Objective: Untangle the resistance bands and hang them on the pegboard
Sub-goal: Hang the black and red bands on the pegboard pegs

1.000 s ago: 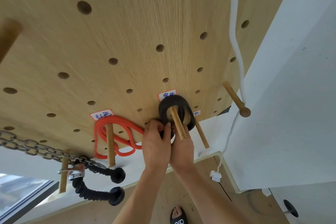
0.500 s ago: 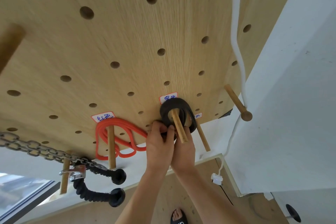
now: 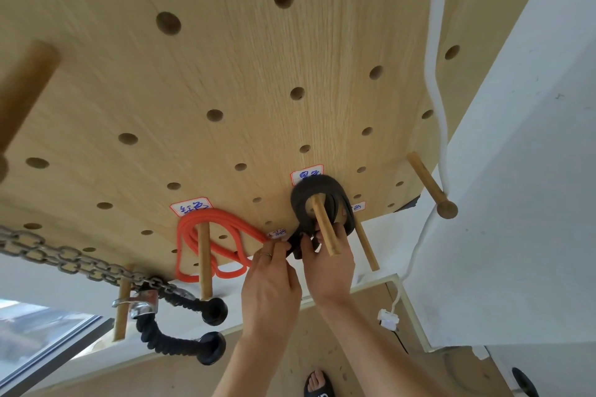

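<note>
Pinching the loose lower end of the black band (image 3: pixel 319 203) with both hands, we work just under the wooden peg (image 3: pixel 325 226) it is looped over. Our left hand (image 3: pixel 269 284) curls its fingers round the band's dangling fold at the left, a ring showing on one finger; our right hand (image 3: pixel 329 264) grips the same fold from the right, thumb on the near side and fingers tucked behind the peg. The two hands touch each other. Compared with a second ago, our left hand sits lower and further left, so the fold it holds is drawn out from the coil, and more of the band shows between our fingertips.

The black band's coil lies flat against the pegboard (image 3: pixel 225 74), wrapped round the peg below a white label (image 3: pixel 306 173). To the left, the red band (image 3: pixel 209 235) hangs over its own peg (image 3: pixel 203 261) under another label (image 3: pixel 191 206), unchanged. Further left, a metal chain (image 3: pixel 64 259) runs to a black rope handle (image 3: pixel 180 329). On the right, a white cord (image 3: pixel 435 74) runs down the board's edge past a bare peg (image 3: pixel 430 184). Down on the near floor, a sandalled foot (image 3: pixel 317 383) shows.
</note>
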Demonstrator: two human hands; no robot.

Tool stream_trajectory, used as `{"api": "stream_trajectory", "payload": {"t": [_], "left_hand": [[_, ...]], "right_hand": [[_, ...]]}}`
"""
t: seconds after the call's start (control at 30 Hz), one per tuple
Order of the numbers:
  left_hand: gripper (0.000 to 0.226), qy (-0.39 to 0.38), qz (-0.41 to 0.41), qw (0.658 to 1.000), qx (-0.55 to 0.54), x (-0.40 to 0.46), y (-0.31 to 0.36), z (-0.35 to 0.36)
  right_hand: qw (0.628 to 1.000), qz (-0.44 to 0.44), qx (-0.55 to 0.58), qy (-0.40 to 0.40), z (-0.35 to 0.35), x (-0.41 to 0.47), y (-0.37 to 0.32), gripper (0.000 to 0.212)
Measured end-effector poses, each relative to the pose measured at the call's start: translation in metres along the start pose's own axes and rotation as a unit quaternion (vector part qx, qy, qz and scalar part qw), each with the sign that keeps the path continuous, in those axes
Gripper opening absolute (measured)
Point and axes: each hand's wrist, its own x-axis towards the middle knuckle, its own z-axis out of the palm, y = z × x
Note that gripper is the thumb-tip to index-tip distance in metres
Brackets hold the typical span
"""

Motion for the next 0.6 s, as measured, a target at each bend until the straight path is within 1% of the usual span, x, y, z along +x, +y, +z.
{"api": "stream_trajectory", "payload": {"t": [0.1, 0.2, 0.3, 0.4, 0.47, 0.53, 0.6], "left_hand": [[0.049, -0.032, 0.006, 0.999, -0.005, 0.001, -0.003, 0.005], [0.055, -0.049, 0.057, 0.996, 0.044, 0.004, -0.007, 0.012], [0.059, -0.048, 0.096, 0.991, 0.08, 0.01, -0.008, 0.02], [0.058, -0.061, 0.107, 0.987, 0.105, 0.012, -0.003, 0.021], [0.063, -0.068, 0.122, 0.982, 0.125, 0.009, -0.004, 0.023], [0.066, -0.081, 0.123, 0.981, 0.124, 0.008, -0.005, 0.025], [0.061, -0.091, 0.107, 0.983, 0.116, 0.01, -0.006, 0.025]], "right_hand": [[1.0, 0.018, 0.0, -0.005, 0.003, 0.001, 0.005, 0.04], [1.0, 0.024, 0.004, -0.018, 0.004, 0.003, 0.009, 0.028], [0.999, 0.032, 0.001, -0.025, 0.004, 0.004, 0.009, 0.016], [0.998, 0.053, 0.007, -0.037, 0.004, 0.005, 0.011, 0.011], [0.998, 0.053, 0.001, -0.039, 0.003, 0.005, 0.01, 0.009], [0.998, 0.049, -0.002, -0.031, 0.003, 0.006, 0.009, 0.011], [0.999, 0.043, -0.006, -0.027, 0.002, 0.006, 0.009, 0.013]]}}
